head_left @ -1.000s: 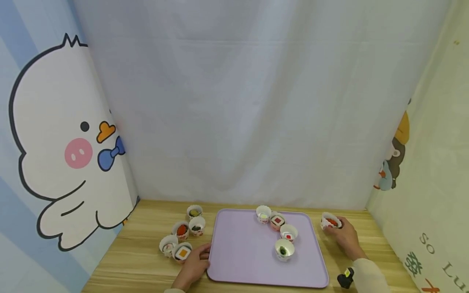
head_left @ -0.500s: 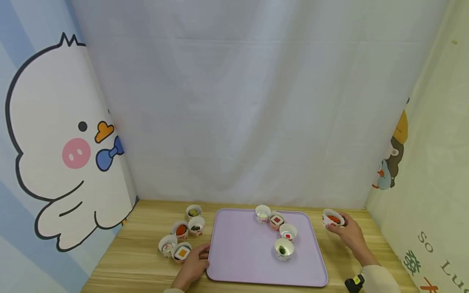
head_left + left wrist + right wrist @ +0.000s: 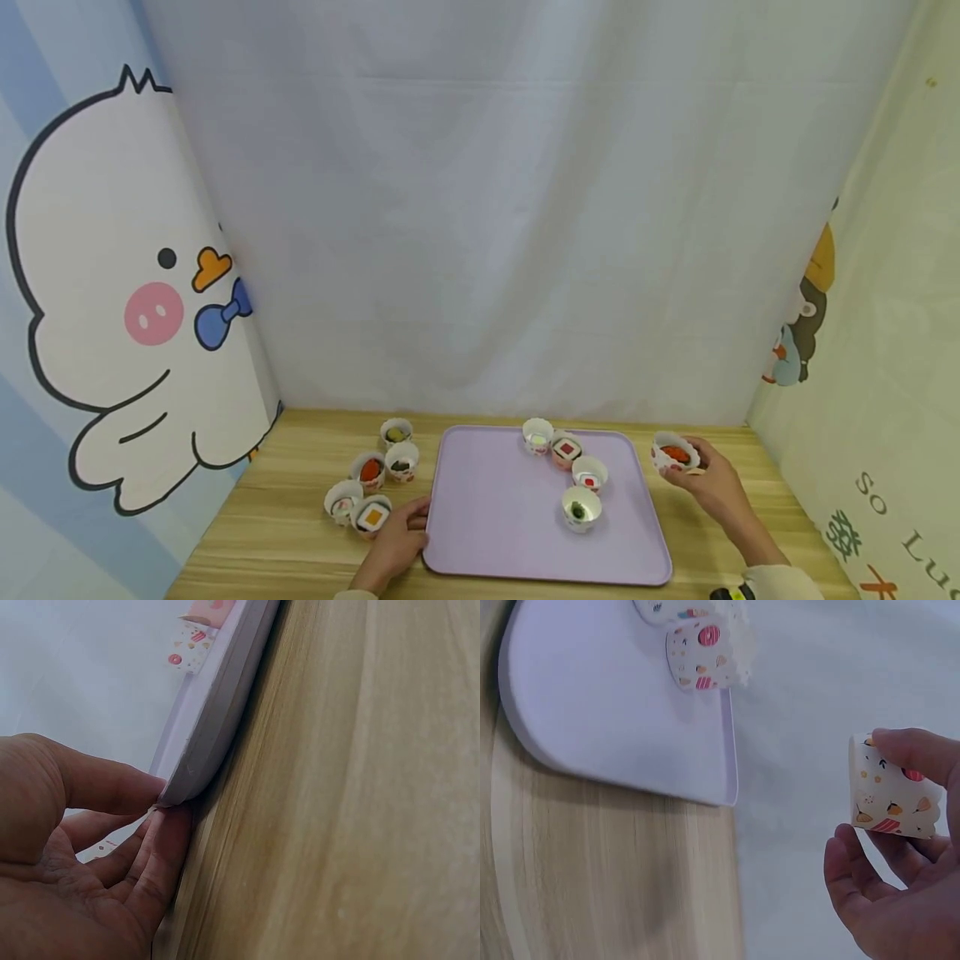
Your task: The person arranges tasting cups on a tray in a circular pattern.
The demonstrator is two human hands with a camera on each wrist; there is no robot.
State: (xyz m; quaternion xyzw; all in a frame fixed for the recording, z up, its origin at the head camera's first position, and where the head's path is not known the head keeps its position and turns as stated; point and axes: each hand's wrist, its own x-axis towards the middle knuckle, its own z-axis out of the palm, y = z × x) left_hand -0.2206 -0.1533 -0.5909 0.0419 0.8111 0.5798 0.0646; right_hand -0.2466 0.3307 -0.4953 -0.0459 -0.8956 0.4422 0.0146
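Lilac against the wooden table (image 3: 255, 517), the tray (image 3: 495, 517) had its left edge pinched between the thumb and fingers of the person's left hand (image 3: 396, 543). Off to the tray's right, the right hand (image 3: 714, 482) held a patterned cup (image 3: 877, 787) with something red inside, thumb and fingers clamped on its sides, above the table. Four more cups (image 3: 580, 527) stood on the tray's right half, and five others (image 3: 403, 476) clustered on the table to its left.

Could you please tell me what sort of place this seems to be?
Probably a curtained-off tabletop booth: a plain pale curtain hangs behind the wood-grain table, and a cartoon-bird curtain closes its left side.
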